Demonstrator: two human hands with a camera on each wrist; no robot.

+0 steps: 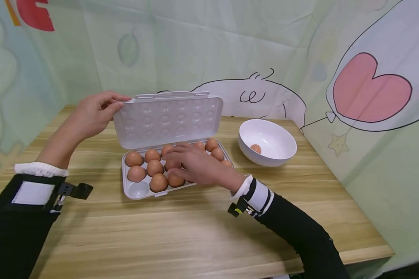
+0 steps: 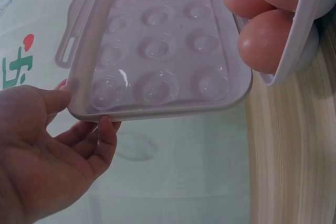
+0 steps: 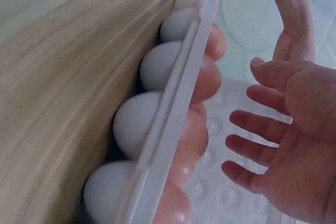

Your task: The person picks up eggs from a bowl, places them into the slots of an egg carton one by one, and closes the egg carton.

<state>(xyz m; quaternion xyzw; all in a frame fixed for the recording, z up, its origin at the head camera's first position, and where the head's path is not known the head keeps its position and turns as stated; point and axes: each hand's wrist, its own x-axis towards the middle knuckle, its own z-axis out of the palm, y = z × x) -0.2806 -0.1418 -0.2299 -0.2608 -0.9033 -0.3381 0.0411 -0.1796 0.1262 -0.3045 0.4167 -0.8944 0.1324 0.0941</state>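
A white plastic egg carton stands opened on the table, its tray (image 1: 127, 190) full of brown eggs (image 1: 158, 183) apart from one bare cup at the near left corner. My left hand (image 1: 94, 114) pinches the upper left corner of the raised lid (image 1: 167, 120), thumb on one side and fingers on the other, as the left wrist view also shows. Over the middle eggs hovers my right hand (image 1: 197, 164), hiding some of them. In the right wrist view its fingers (image 3: 257, 125) are spread and apart from the eggs, holding nothing.
To the right of the carton is a white bowl (image 1: 267, 157) with one brown egg (image 1: 256, 148) inside. The wooden table (image 1: 153, 236) meets a printed fabric backdrop (image 1: 202, 42) at the back and sides.
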